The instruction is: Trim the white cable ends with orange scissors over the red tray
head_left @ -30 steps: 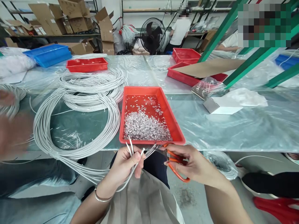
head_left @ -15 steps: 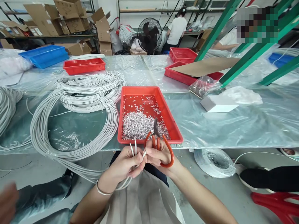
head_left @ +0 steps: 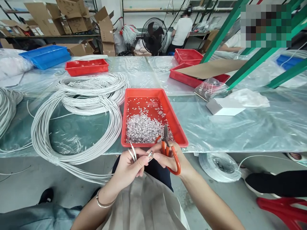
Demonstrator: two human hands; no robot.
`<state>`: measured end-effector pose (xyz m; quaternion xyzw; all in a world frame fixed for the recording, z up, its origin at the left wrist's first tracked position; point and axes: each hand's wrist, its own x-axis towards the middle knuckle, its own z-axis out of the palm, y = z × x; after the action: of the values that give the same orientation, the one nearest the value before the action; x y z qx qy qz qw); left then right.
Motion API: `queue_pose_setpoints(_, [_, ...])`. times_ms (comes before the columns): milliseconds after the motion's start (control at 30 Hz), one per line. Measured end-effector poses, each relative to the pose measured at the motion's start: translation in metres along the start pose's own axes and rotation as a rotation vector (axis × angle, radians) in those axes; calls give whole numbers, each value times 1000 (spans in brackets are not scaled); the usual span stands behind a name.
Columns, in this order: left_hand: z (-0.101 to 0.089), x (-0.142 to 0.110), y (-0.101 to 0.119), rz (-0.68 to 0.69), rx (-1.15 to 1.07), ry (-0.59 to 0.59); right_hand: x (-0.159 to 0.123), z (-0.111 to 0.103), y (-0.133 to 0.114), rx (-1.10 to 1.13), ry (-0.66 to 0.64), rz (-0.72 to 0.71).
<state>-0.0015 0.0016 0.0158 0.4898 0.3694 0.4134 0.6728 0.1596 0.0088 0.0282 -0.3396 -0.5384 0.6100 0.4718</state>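
My left hand (head_left: pixel 130 166) is closed round the ends of several grey-white cables (head_left: pixel 132 154), just below the table's front edge. My right hand (head_left: pixel 169 158) holds orange-handled scissors (head_left: pixel 169 148) with the blades pointing up, and its fingertips pinch a cable tip next to the left hand's fingers. Right behind both hands stands a red tray (head_left: pixel 175 119) holding a heap of small silvery pieces (head_left: pixel 144 127). The held cables run down and left to big coils of grey-white cable (head_left: pixel 79 118) on the plastic-covered table (head_left: pixel 240 131).
More red trays (head_left: pixel 86 66) (head_left: pixel 192 80), a blue bin (head_left: pixel 45 56), a white box (head_left: pixel 224 107), cardboard and plastic bags lie farther back. Green posts (head_left: pixel 247 65) rise at right. A black fan (head_left: pixel 153 35) and another person stand behind. A cable roll (head_left: pixel 219 166) lies on the floor.
My right hand swung the scissors from pointing left to blades-up and came in against my left hand. Its fingers now pinch a cable tip. A blurred hand at the left edge has gone.
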Motion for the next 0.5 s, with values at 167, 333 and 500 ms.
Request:
queue_pose_setpoints(167, [-1,2,1,-29,128,-20,0,4,-11,-94,76,-40])
queue_pose_setpoints(333, [0,11,-4,91,-1,1,2,9,8,138,108,31])
queue_pose_setpoints(500, [-2,15,-4,187,-61,123,8,19,21,597,48,144])
